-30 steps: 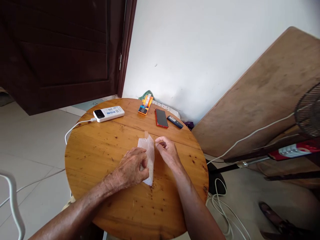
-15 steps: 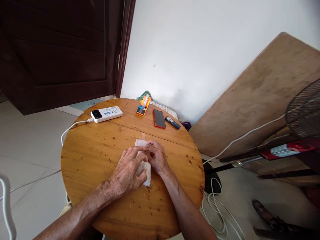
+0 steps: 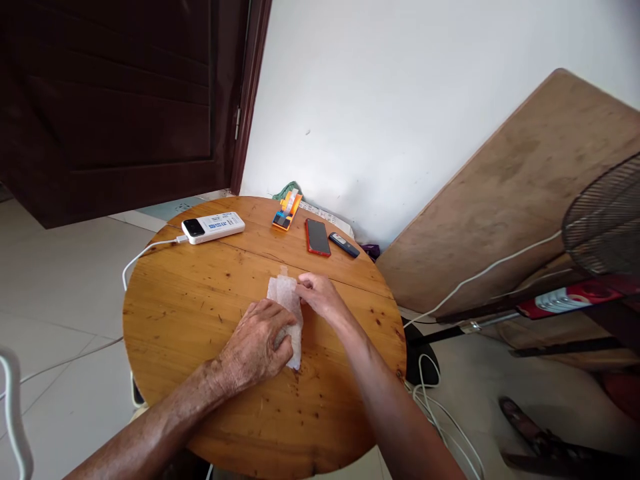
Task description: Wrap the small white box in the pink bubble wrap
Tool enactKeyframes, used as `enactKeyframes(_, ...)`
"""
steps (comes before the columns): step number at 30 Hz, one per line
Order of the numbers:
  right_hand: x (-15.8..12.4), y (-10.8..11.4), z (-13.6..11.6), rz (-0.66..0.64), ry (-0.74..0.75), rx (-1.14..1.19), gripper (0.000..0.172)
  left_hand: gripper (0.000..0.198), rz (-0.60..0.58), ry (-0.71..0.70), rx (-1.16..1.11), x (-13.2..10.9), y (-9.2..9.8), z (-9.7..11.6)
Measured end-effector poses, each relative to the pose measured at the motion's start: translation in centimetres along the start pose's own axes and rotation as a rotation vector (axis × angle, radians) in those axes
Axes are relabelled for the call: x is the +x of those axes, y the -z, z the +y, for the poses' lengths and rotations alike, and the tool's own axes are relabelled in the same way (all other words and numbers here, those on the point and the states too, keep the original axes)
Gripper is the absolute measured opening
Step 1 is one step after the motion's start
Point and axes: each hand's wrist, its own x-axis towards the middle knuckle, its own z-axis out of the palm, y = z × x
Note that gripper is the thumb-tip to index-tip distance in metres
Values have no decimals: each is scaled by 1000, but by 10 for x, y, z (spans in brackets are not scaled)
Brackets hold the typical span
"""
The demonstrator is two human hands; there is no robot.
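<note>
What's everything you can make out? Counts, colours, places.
Round table: one, brown, centre
Translucent wrap: one, white, table's middle
Tape strip: one, clear, wrap's far end
Boxy device: one, white, table's far left
Tape dispenser: one, orange, table's far edge
Phone: one, dark, red-edged, right of dispenser
Slim device: one, dark blue, right of phone
Unclear items: two, green and purple, behind table
Cables: several, white, from boxy device and around floor
Door: one, dark brown, upper left
Wall: one, white, behind table
Board: one, brown, right side
Fan: one, dark, right edge
Red panel: one, red, below fan
Curved tube: one, white, lower left
Footwear: one, dark, lower right
Left hand: one, on wrap
Right hand: one, wrap's right edge
</note>
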Motion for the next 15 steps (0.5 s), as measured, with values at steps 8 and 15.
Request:
enactKeyframes(8, 4, -7, -11, -80, -52, 124, 25, 25, -4, -6, -12, 0, -1, 0)
enactKeyframes(15, -1, -17, 1, 121, 108, 189, 29, 24, 27, -12, 0, -2, 0, 0)
